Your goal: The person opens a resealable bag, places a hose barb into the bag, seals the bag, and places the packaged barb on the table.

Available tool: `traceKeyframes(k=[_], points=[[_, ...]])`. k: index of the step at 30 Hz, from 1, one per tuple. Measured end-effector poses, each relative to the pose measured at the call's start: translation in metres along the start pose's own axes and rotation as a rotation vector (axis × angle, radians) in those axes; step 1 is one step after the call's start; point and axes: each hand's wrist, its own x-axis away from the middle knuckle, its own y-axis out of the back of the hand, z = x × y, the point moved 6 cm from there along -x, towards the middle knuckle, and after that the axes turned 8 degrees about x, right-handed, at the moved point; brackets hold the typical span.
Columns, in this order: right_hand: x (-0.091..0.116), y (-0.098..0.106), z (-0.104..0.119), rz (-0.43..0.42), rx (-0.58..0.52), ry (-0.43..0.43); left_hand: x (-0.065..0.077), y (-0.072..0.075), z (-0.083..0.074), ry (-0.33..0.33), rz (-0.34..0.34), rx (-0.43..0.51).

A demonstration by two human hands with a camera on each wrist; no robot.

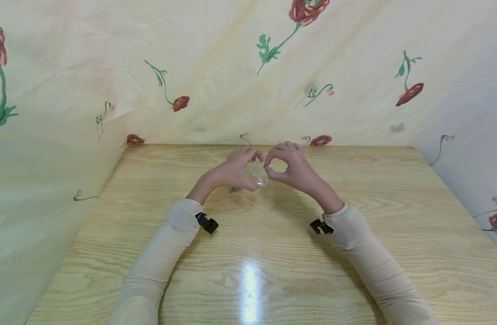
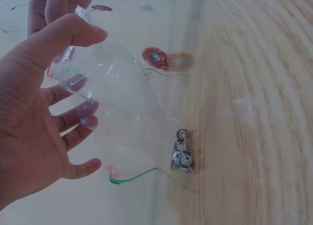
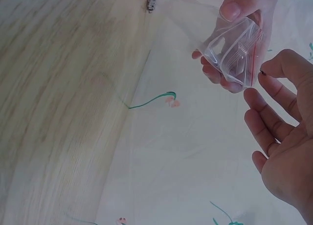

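Note:
Above the far part of the wooden table, my left hand (image 1: 236, 169) holds a clear zip bag (image 1: 258, 171), with thumb and fingers around its mouth. A red line runs along the bag's gaping mouth in the right wrist view. Thumb and index finger of my right hand (image 1: 291, 167) pinch a tiny dark piece (image 3: 263, 72), its exact kind too small to tell. That piece is close to the bag's mouth. Below my left hand lies a small heap of shiny metal parts (image 2: 182, 154), some of them ring-shaped.
The wooden table (image 1: 248, 234) runs back to a pale curtain with printed flowers (image 1: 216, 72), which also hangs at both sides. Black straps (image 1: 207, 223) sit at both sleeve cuffs. A bright light reflection shows on the near tabletop.

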Motion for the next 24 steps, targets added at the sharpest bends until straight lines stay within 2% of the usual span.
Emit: traceKeyframes(k=[24], points=[[0.0016, -0.0040, 0.0013, -0.009, 0.010, 0.016, 0.0004, -0.0028, -0.0002, 0.007, 0.015, 0.000]])
